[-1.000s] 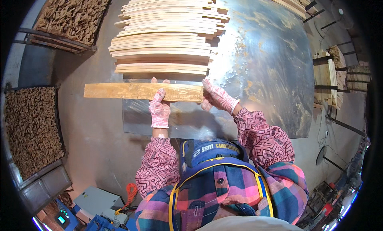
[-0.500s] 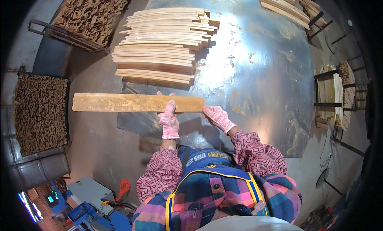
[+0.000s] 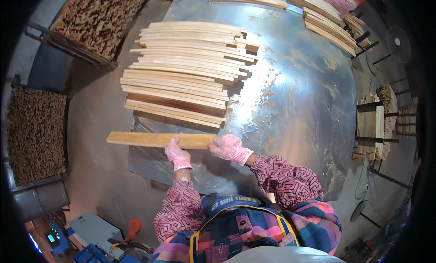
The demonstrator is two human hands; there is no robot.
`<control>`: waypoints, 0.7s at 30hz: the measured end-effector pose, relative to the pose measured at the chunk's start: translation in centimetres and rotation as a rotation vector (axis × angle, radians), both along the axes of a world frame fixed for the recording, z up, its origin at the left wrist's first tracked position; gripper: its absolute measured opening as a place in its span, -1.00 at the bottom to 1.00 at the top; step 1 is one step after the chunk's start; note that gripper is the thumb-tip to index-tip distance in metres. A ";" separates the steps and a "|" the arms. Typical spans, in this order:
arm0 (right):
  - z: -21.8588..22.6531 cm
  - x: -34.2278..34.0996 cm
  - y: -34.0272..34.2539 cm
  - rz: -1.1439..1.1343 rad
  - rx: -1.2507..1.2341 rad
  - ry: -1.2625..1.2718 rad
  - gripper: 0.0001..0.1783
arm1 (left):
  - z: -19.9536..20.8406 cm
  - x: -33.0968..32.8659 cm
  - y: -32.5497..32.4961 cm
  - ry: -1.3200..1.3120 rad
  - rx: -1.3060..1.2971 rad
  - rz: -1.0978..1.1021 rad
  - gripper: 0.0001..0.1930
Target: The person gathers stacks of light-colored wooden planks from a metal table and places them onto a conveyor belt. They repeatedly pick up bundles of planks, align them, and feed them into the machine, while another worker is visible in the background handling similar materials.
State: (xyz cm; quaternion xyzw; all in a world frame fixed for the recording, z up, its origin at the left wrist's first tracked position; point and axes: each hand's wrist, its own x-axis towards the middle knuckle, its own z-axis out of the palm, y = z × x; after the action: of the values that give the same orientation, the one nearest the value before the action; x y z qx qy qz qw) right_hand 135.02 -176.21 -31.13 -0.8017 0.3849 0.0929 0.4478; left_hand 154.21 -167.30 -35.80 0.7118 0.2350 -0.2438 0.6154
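Note:
A single wooden board (image 3: 138, 139) lies crosswise in front of me, held in both hands. My left hand (image 3: 177, 155), in a pink and white glove, grips it past its middle. At the board's right end my right hand (image 3: 231, 149), gloved alike, is closed around it. Just beyond the board, a pile of pale wooden boards (image 3: 181, 74) rests on the metal table (image 3: 309, 108), its right ends uneven. The fingers under the board are partly hidden.
Racks of stacked wood (image 3: 97, 22) stand at far left, with another wood stack (image 3: 36, 135) nearer. More boards (image 3: 329, 31) lie at the far right corner, beside a co-worker's pink sleeve (image 3: 338, 5). A blue machine (image 3: 91, 254) is at lower left; black metal bars (image 3: 377, 140) stick out at right.
The held board has come nearer to me and tilted, showing a narrower face. My right hand has moved left with it. A co-worker's sleeve now shows at the far right.

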 end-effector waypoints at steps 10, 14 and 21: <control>4.3 -0.2 -1.9 -0.279 0.264 -0.180 -0.53 | 6.9 -2.1 -5.4 -0.311 -0.420 -0.050 -0.66; 9.0 -2.4 -2.3 -0.529 0.352 -0.523 -0.58 | 8.2 -2.2 -5.6 -0.334 -0.460 -0.052 -0.58; 5.7 -21.8 -9.8 -1.447 0.275 -0.832 -0.62 | 4.5 0.5 -2.3 -0.412 -0.413 -0.182 -0.63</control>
State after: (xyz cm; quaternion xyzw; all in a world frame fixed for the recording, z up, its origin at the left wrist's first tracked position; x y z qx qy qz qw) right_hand 113.24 -185.98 -25.40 -0.2648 0.5926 -0.4735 0.5955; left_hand 154.75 -169.57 -31.32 0.6241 -0.0139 -0.1911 0.7575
